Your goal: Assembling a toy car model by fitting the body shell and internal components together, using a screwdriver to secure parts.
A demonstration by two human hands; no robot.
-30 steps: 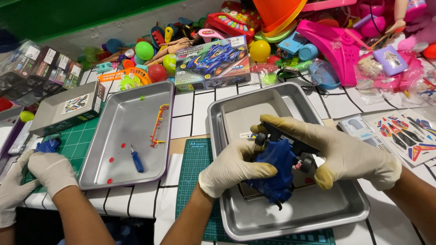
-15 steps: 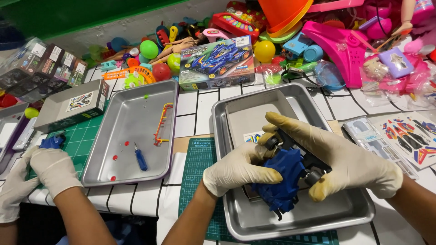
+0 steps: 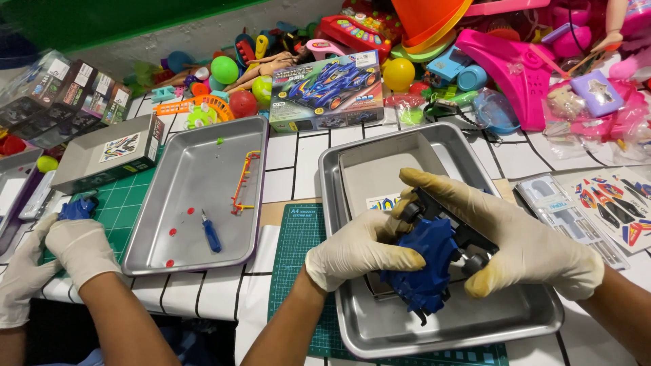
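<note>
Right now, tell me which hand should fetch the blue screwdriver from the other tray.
Left, probably: the left hand grips the blue toy car nearer the screwdriver; the right hand is farther.

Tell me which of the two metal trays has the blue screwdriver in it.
The left tray, beside the co-worker's gloved hands: the screwdriver lies in it. The right tray sits under the wearer's hands.

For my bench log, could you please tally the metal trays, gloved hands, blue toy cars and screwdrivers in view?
Metal trays: 2 (left tray, right tray)
Gloved hands: 4 (left hand, right hand, a co-worker's hands)
Blue toy cars: 1 (car)
Screwdrivers: 1 (screwdriver)
Total: 8
</note>
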